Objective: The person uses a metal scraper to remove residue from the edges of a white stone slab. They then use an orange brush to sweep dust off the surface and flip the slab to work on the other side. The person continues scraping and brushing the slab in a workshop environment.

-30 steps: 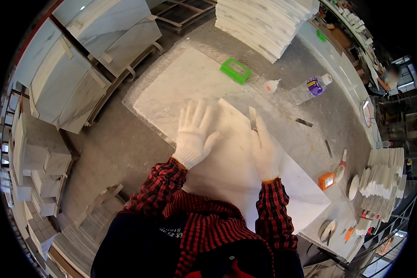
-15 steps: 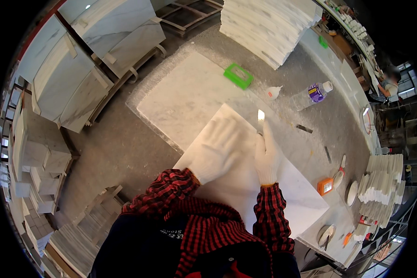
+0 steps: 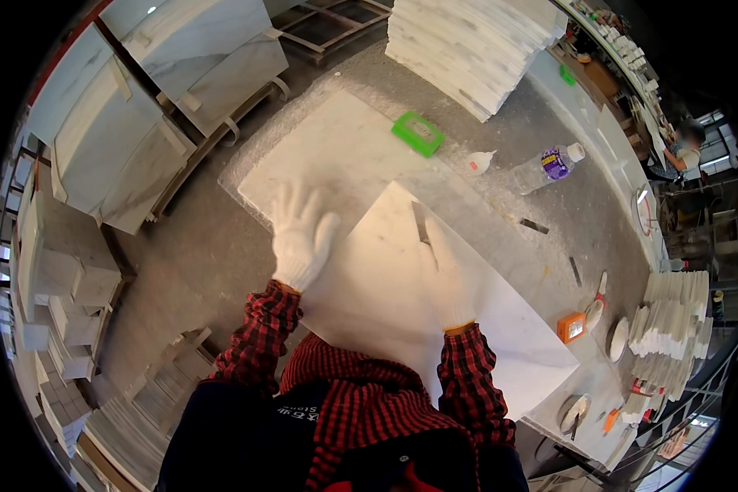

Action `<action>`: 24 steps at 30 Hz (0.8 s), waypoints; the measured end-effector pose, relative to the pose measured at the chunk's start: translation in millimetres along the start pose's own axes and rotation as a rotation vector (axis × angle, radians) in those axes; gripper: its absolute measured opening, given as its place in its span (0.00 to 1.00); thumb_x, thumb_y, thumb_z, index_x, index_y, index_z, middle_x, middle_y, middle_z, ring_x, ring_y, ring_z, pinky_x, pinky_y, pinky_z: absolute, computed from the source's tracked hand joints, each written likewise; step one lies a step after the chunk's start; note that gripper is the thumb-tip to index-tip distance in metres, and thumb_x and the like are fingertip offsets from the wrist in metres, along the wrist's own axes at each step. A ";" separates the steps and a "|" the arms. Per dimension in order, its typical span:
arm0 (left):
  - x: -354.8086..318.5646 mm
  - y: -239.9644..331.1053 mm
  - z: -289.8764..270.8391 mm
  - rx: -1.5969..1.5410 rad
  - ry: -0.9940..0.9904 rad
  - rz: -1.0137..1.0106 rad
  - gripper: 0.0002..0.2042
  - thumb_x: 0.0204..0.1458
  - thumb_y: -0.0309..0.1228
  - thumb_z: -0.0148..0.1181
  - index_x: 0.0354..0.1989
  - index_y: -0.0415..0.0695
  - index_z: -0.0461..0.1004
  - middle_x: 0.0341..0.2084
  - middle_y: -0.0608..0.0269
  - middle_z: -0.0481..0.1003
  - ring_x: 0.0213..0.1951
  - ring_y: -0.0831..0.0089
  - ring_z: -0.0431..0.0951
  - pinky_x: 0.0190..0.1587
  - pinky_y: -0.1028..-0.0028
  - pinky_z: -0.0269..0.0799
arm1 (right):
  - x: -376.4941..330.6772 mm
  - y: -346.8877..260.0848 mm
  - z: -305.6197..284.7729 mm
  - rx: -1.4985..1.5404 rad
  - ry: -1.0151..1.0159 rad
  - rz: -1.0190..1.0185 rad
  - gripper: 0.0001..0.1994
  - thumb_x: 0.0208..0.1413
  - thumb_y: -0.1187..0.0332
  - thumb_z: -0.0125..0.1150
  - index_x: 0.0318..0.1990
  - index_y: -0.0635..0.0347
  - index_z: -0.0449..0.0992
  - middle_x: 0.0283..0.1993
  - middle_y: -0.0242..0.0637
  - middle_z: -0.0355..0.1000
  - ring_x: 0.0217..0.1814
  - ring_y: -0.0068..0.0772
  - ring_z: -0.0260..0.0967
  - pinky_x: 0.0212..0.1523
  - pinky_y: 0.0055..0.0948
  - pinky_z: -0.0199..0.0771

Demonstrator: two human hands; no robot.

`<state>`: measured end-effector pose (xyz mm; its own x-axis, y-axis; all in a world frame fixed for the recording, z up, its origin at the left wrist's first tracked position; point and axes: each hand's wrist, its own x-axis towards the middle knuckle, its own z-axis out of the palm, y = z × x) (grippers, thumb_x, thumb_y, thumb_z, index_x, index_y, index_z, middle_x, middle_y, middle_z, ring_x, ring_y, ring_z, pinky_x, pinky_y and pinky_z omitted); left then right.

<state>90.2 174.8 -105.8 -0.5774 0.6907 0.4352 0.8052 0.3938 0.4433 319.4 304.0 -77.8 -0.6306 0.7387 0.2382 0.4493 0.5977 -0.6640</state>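
A pale stone tile (image 3: 385, 287) lies askew in front of me on a larger marble slab (image 3: 320, 139). My left hand (image 3: 298, 238), in a white glove, is at the tile's left side, over the slab's edge, fingers spread and holding nothing. Over the tile's upper part is my right hand (image 3: 447, 279), gloved too and blurred by motion. Its fingers are closed round a flat metal scraper (image 3: 420, 222), whose dark blade points away from me near the tile's far corner. The scraper's grip end is hidden by the glove.
Beyond the tile are a green box (image 3: 418, 134), a small white squeeze bottle (image 3: 478, 162) and a clear bottle (image 3: 549, 166). An orange box (image 3: 571, 328) and a bowl (image 3: 576, 412) stand at the right. Tile stacks (image 3: 476, 53) rise at the back; a person (image 3: 682, 152) is far right.
My left hand has moved left off the tile, its fingers spreading. My right hand has shifted left over the tile with the scraper, whose blade went from bright to dark.
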 end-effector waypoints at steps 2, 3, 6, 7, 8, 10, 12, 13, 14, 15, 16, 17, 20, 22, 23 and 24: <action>-7.3 14.6 6.0 -0.061 -0.116 0.072 0.21 0.61 0.37 0.56 0.58 0.38 0.73 0.66 0.50 0.66 0.69 0.42 0.59 0.71 0.48 0.52 | 3.7 -5.9 4.1 -0.180 -0.143 0.056 0.24 0.68 0.62 0.52 0.69 0.55 0.66 0.56 0.48 0.76 0.48 0.50 0.77 0.48 0.43 0.76; -9.4 22.6 11.6 -0.104 -0.112 0.080 0.19 0.61 0.37 0.56 0.56 0.38 0.74 0.64 0.51 0.68 0.69 0.42 0.59 0.71 0.47 0.53 | 4.5 -7.4 5.9 -0.272 -0.214 0.088 0.25 0.68 0.61 0.51 0.70 0.54 0.65 0.55 0.48 0.76 0.47 0.51 0.77 0.47 0.44 0.76; -13.6 32.8 20.8 -0.200 -0.100 0.100 0.15 0.61 0.35 0.56 0.51 0.39 0.77 0.60 0.53 0.72 0.68 0.43 0.62 0.70 0.46 0.53 | 10.5 -7.0 17.8 -0.296 -0.214 0.074 0.28 0.68 0.60 0.49 0.74 0.53 0.58 0.52 0.49 0.77 0.45 0.53 0.76 0.45 0.47 0.75; -13.5 31.8 20.5 -0.210 -0.097 0.104 0.14 0.61 0.34 0.56 0.50 0.39 0.77 0.59 0.53 0.73 0.68 0.44 0.62 0.70 0.46 0.53 | 13.5 -7.9 21.0 -0.303 -0.227 0.096 0.28 0.68 0.60 0.49 0.74 0.53 0.58 0.51 0.49 0.77 0.44 0.53 0.76 0.44 0.48 0.75; -13.2 31.3 20.3 -0.219 -0.093 0.108 0.14 0.61 0.34 0.56 0.49 0.39 0.78 0.57 0.54 0.74 0.67 0.44 0.63 0.70 0.46 0.54 | 16.5 -9.1 23.6 -0.310 -0.240 0.117 0.28 0.68 0.61 0.49 0.74 0.53 0.57 0.49 0.49 0.77 0.43 0.53 0.76 0.43 0.48 0.74; -10.8 28.8 18.4 -0.260 -0.123 0.111 0.13 0.61 0.33 0.56 0.48 0.39 0.78 0.57 0.53 0.75 0.67 0.45 0.63 0.70 0.46 0.54 | 16.6 -14.5 26.3 -0.399 -0.257 0.103 0.28 0.68 0.61 0.49 0.74 0.53 0.58 0.47 0.49 0.78 0.42 0.53 0.76 0.41 0.49 0.74; -9.4 26.4 18.8 -0.280 -0.131 0.115 0.13 0.60 0.33 0.56 0.48 0.39 0.78 0.56 0.54 0.75 0.67 0.45 0.63 0.70 0.46 0.54 | 16.6 -23.0 21.2 -0.574 -0.263 0.018 0.27 0.67 0.61 0.49 0.73 0.54 0.59 0.45 0.49 0.78 0.42 0.52 0.76 0.40 0.49 0.74; -10.1 24.6 19.3 -0.280 -0.124 0.118 0.13 0.60 0.34 0.56 0.48 0.39 0.78 0.55 0.54 0.75 0.66 0.45 0.64 0.69 0.46 0.54 | 16.9 -25.7 17.8 -0.569 -0.266 0.008 0.27 0.66 0.63 0.50 0.72 0.56 0.60 0.45 0.48 0.78 0.41 0.52 0.76 0.41 0.48 0.74; -10.7 23.9 19.8 -0.280 -0.117 0.120 0.14 0.60 0.34 0.57 0.48 0.39 0.78 0.55 0.55 0.76 0.66 0.45 0.64 0.69 0.46 0.55 | 16.7 -27.8 14.4 -0.565 -0.269 -0.003 0.26 0.65 0.66 0.51 0.70 0.57 0.61 0.45 0.47 0.78 0.40 0.51 0.76 0.41 0.47 0.75; -10.9 24.8 18.8 -0.294 -0.117 0.112 0.13 0.60 0.34 0.57 0.48 0.39 0.79 0.54 0.55 0.76 0.66 0.45 0.65 0.69 0.46 0.55 | 16.9 -27.9 12.7 -0.559 -0.271 -0.010 0.26 0.63 0.68 0.52 0.69 0.58 0.62 0.45 0.46 0.78 0.39 0.50 0.77 0.41 0.46 0.76; -10.6 26.3 16.3 -0.309 -0.117 0.104 0.13 0.60 0.33 0.57 0.47 0.39 0.79 0.54 0.55 0.76 0.65 0.44 0.65 0.69 0.46 0.55 | 19.0 -26.3 12.0 -0.505 -0.266 0.008 0.26 0.64 0.66 0.51 0.70 0.56 0.63 0.44 0.46 0.78 0.39 0.50 0.76 0.40 0.47 0.75; -9.1 27.2 14.2 -0.323 -0.117 0.095 0.13 0.60 0.33 0.57 0.47 0.39 0.79 0.54 0.55 0.76 0.65 0.44 0.65 0.69 0.46 0.55 | 22.0 -24.0 11.0 -0.451 -0.261 0.025 0.25 0.65 0.64 0.51 0.70 0.54 0.63 0.44 0.47 0.78 0.39 0.51 0.76 0.40 0.47 0.74; -6.7 25.7 12.9 -0.388 -0.114 0.125 0.12 0.60 0.33 0.57 0.46 0.40 0.80 0.54 0.56 0.76 0.65 0.44 0.66 0.69 0.45 0.54 | 21.8 -5.2 15.3 -0.342 -0.251 0.042 0.24 0.67 0.62 0.50 0.69 0.51 0.65 0.44 0.47 0.78 0.39 0.51 0.75 0.39 0.48 0.73; -7.2 23.4 14.2 -0.361 -0.145 0.120 0.12 0.60 0.32 0.57 0.46 0.39 0.80 0.54 0.56 0.76 0.64 0.43 0.66 0.69 0.45 0.55 | 19.2 -0.9 24.3 -0.341 -0.208 0.007 0.24 0.66 0.64 0.50 0.69 0.53 0.65 0.46 0.48 0.78 0.41 0.52 0.75 0.41 0.47 0.74; -8.3 22.5 15.0 -0.348 -0.160 0.117 0.12 0.60 0.32 0.57 0.46 0.39 0.80 0.54 0.56 0.76 0.64 0.43 0.66 0.69 0.45 0.55 | 7.1 -5.8 29.3 -0.371 -0.176 -0.012 0.25 0.65 0.67 0.50 0.70 0.54 0.63 0.49 0.49 0.77 0.43 0.52 0.76 0.43 0.47 0.75; -9.5 21.6 15.5 -0.354 -0.154 0.112 0.11 0.60 0.32 0.56 0.46 0.40 0.80 0.54 0.56 0.76 0.64 0.43 0.66 0.69 0.45 0.55 | 4.9 -13.1 30.1 -0.400 -0.144 -0.035 0.27 0.64 0.70 0.50 0.71 0.56 0.61 0.51 0.49 0.77 0.45 0.53 0.76 0.46 0.47 0.75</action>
<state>115.2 186.2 -112.6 -0.4397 0.8113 0.3853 0.7505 0.0962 0.6539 291.3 290.4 -89.3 -0.7191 0.6815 0.1355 0.6182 0.7166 -0.3231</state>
